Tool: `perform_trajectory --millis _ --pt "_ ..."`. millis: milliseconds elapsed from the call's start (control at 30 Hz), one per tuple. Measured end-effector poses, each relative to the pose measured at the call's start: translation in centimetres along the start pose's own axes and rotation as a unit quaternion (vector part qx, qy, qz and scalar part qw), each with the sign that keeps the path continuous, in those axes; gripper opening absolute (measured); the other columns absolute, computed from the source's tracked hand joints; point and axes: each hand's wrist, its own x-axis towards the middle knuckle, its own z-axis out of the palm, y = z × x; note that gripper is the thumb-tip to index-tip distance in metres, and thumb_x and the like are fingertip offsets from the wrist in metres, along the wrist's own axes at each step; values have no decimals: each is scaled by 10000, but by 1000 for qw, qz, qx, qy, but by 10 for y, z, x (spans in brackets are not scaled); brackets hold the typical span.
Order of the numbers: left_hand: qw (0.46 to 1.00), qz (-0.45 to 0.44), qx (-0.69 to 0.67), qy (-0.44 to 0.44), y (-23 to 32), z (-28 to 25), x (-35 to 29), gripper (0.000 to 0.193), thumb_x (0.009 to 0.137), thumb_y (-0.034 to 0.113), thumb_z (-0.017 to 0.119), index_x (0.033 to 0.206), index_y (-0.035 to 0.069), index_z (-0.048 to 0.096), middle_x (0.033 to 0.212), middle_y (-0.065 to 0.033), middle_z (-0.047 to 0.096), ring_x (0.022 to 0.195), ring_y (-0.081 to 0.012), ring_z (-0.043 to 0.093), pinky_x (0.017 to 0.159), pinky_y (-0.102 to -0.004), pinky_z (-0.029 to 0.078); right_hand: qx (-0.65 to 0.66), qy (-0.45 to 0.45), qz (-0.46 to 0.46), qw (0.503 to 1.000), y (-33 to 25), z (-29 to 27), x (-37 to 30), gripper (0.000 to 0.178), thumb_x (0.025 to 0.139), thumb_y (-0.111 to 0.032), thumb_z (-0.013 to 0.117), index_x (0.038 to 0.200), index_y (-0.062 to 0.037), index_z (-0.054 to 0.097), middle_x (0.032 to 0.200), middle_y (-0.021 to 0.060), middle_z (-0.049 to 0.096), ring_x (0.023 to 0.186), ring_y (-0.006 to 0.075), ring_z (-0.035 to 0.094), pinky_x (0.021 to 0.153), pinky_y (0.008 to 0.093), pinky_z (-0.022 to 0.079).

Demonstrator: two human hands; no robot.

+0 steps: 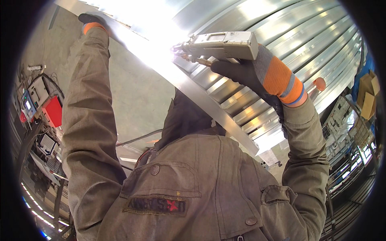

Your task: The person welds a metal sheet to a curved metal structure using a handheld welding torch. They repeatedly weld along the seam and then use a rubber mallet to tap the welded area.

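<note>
My right hand (249, 76), in a black and grey glove with an orange cuff, is closed around a silver-grey welding gun (225, 45). The gun's tip points left at the long flat rail (193, 86) of a shiny metal frame, where a bright white-violet glow burns. Ribbed metal slats (277, 40) fill the frame behind the gun. At the far left, my left hand (92, 21), gloved with an orange cuff, touches the rail's outer edge. Its fingers are mostly hidden, and glare washes out the metal next to it.
Left of me stand a red box (52, 111) and a machine with a small lit screen (28, 103). A dark cable (140, 137) runs along the grey floor. An orange round-ended object (319, 84) is just right of my wrist. Cardboard (368, 94) and metal racks line the right side.
</note>
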Motion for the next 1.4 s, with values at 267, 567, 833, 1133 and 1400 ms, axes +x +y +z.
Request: perform_trajectory --millis 267,567,833,1133,1400 --pt "975 -168 -145 -26 136 -64 -135 600 1059 536 488 1349 65 722 1321 -91 734 1224 -265 686 996 -424 479 36 -5 -36 999 -3 0 9 442 1048 -328 798 1406 -77 737 912 20 761 739 86 667 665 279 581" --pt "960 -206 -185 -51 172 -78 -164 893 1040 735 418 1506 3 628 1507 -148 669 1398 -319 618 1162 -426 441 37 -58 96 993 -29 -8 11 452 1042 -340 805 1404 -77 739 971 26 775 773 90 659 687 294 573" --pt "959 -213 -180 -41 180 -84 -169 934 1041 756 433 1546 -10 609 1538 -164 663 1420 -327 615 1185 -421 449 59 -1 63 996 -39 -16 -9 469 1033 -347 815 1401 -66 735 983 24 773 784 95 655 683 296 560" --pt "971 -184 -149 -43 168 -79 -155 828 1052 673 503 1523 4 629 1482 -157 690 1354 -309 649 1127 -411 487 14 62 38 997 -79 -50 -104 508 978 -222 872 1407 -22 688 1021 75 752 876 159 683 784 331 570" --pt "989 -123 -70 -36 143 -65 -130 735 1062 600 565 1502 17 648 1433 -152 715 1296 -293 680 1075 -402 520 -15 186 89 978 -92 -39 -197 464 1006 -51 762 1445 -7 618 1018 91 711 819 157 644 699 291 538"
